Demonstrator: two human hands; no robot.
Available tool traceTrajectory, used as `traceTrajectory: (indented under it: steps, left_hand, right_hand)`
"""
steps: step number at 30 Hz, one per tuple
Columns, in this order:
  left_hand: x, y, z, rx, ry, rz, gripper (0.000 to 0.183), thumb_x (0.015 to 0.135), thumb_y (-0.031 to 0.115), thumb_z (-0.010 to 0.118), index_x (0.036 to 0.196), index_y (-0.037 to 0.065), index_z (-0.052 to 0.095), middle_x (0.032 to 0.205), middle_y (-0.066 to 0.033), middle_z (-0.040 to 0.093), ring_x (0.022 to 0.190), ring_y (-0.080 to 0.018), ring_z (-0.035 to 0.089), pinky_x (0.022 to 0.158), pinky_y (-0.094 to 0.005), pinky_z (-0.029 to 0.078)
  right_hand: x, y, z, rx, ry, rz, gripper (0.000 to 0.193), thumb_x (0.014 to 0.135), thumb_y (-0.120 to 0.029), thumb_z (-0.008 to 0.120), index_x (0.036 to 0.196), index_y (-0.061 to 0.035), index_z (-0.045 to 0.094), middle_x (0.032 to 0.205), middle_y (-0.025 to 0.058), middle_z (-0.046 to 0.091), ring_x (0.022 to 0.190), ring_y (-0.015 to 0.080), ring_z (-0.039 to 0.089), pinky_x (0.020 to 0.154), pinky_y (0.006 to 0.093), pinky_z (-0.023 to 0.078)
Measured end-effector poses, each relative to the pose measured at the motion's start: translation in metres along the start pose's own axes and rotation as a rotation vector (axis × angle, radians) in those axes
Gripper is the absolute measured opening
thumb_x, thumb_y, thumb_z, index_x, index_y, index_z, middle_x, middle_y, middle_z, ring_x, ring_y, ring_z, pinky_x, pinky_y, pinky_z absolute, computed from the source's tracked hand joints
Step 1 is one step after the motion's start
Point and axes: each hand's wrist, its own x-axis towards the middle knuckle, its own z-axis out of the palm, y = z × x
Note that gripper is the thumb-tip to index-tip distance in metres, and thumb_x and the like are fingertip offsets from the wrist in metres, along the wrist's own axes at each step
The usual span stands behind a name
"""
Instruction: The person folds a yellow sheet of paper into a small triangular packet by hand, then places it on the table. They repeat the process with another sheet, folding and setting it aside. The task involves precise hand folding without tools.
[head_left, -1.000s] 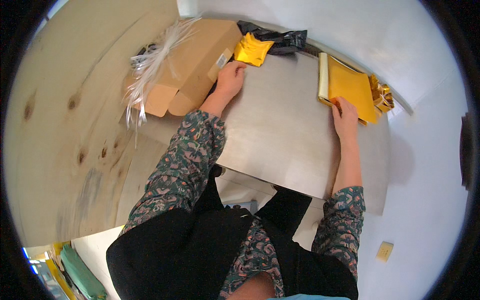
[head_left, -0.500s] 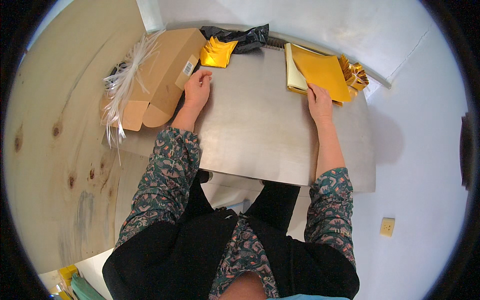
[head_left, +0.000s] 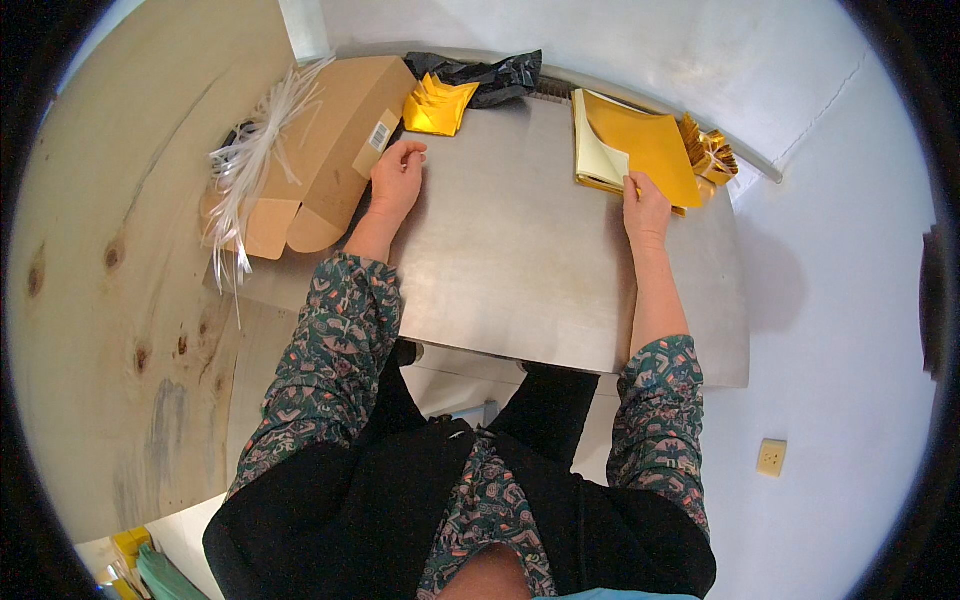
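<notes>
Head view: the fingers of the right hand (head_left: 648, 212) pinch the near edge of a gold sheet (head_left: 655, 150), which lies uppermost on a stack at the far right of the metal table (head_left: 520, 240); a pale surface shows along the sheet's left side. The fingers of the left hand (head_left: 397, 185) are bent and close together; whether their tips meet cannot be told. Just beyond them lie folded gold pieces (head_left: 438, 106), with crumpled black plastic (head_left: 510, 78) behind. To the left of this hand stands an open cardboard box (head_left: 345, 130), white strips (head_left: 262, 145) draped over its left side. A pleated gold bundle (head_left: 712, 158) sits just right of the stack. Outermost are a wooden panel (head_left: 130, 300), left, and a wall socket (head_left: 771, 457), right.
</notes>
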Motion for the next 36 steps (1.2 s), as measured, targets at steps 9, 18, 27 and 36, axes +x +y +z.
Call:
traceTrajectory:
  steps: [9,18,27,36]
  left_hand:
    - [-0.002,0.001,-0.002,0.001,0.006,-0.026,0.017,0.103,0.01,0.055,0.112,0.002,0.068,0.103,-0.0066,0.073,0.094,-0.0143,0.069,0.083,-0.0283,0.055]
    - [0.001,-0.012,-0.002,0.001,-0.001,0.01,0.016,0.101,0.008,0.056,0.11,0.002,0.068,0.099,-0.0046,0.072,0.091,-0.0111,0.066,0.081,-0.0262,0.053]
    - [-0.007,-0.003,-0.006,0.009,0.032,-0.034,0.016,0.097,0.011,0.059,0.105,0.004,0.072,0.097,-0.0098,0.075,0.092,-0.0172,0.073,0.085,-0.0299,0.055]
    - [-0.01,-0.005,-0.008,-0.008,0.013,-0.033,0.017,0.098,0.011,0.059,0.105,0.005,0.072,0.098,-0.0102,0.075,0.093,-0.0178,0.072,0.086,-0.0302,0.055]
  right_hand:
    - [-0.003,-0.002,0.0,0.027,-0.003,0.037,0.02,0.094,-0.026,0.067,0.095,-0.0065,0.07,0.09,0.0179,0.071,0.084,0.0385,0.069,0.075,0.0439,0.055]
    - [-0.006,-0.007,-0.004,0.057,-0.015,0.06,0.022,0.089,-0.026,0.075,0.09,-0.0058,0.069,0.084,0.0146,0.072,0.078,0.0338,0.07,0.072,0.0418,0.054]
    - [-0.009,-0.008,-0.005,0.098,-0.018,0.061,0.022,0.087,-0.023,0.076,0.086,-0.0034,0.066,0.081,0.014,0.07,0.074,0.0317,0.068,0.071,0.0394,0.054]
    - [-0.014,-0.005,-0.01,0.208,-0.059,0.105,0.017,0.088,-0.018,0.076,0.092,-0.0041,0.067,0.085,0.0121,0.072,0.08,0.0263,0.071,0.077,0.035,0.055]
